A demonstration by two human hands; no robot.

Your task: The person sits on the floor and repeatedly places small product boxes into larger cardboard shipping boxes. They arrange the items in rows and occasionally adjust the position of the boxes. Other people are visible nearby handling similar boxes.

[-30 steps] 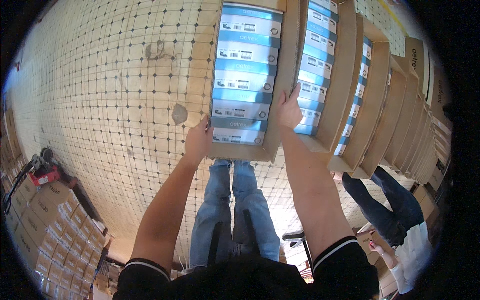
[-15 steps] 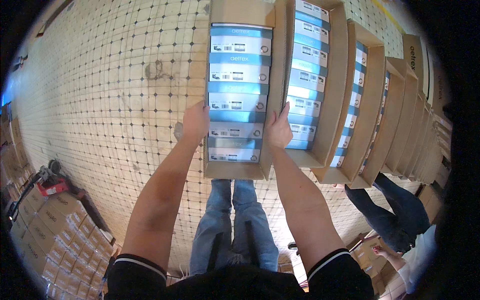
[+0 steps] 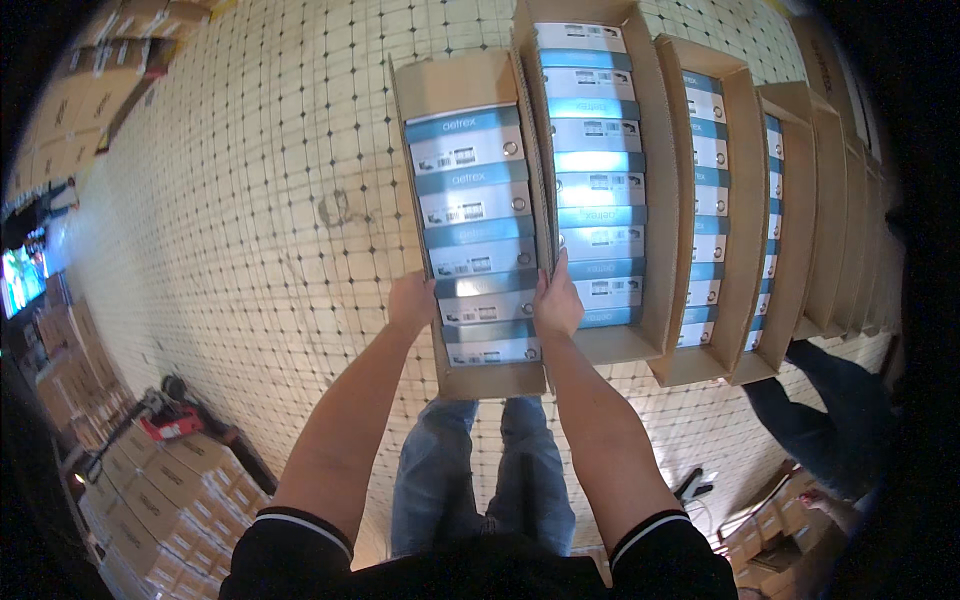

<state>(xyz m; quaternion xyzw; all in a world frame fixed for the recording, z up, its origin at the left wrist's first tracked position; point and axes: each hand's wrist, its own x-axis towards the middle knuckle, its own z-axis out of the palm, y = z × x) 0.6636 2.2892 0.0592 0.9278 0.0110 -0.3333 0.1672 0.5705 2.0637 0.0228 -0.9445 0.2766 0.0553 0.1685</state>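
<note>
A long, open cardboard carton (image 3: 462, 84) lies on the floor before me, holding a row of blue-and-white shoeboxes (image 3: 477, 205) with labelled ends facing up. My left hand (image 3: 412, 303) is closed on the carton's left wall, fingers curled at the edge. At the opposite wall, my right hand (image 3: 558, 303) grips the carton's side, one finger stretched forward along it; some fingers are hidden. Close against its right side stands a second open carton (image 3: 655, 200), also filled with shoeboxes.
More open cartons (image 3: 745, 220) continue in a row to the right, several with shoeboxes inside. A person's dark-trousered legs (image 3: 835, 420) are at the lower right. Closed cartons (image 3: 165, 500) are stacked at lower left, beside a red-and-black piece of equipment (image 3: 172, 422). The floor (image 3: 270, 200) is tiled.
The carton between my hands has come nearer to me and now slants slightly, its gap to the carton on the right narrower. Both hands keep their hold. The whole view has shifted.
</note>
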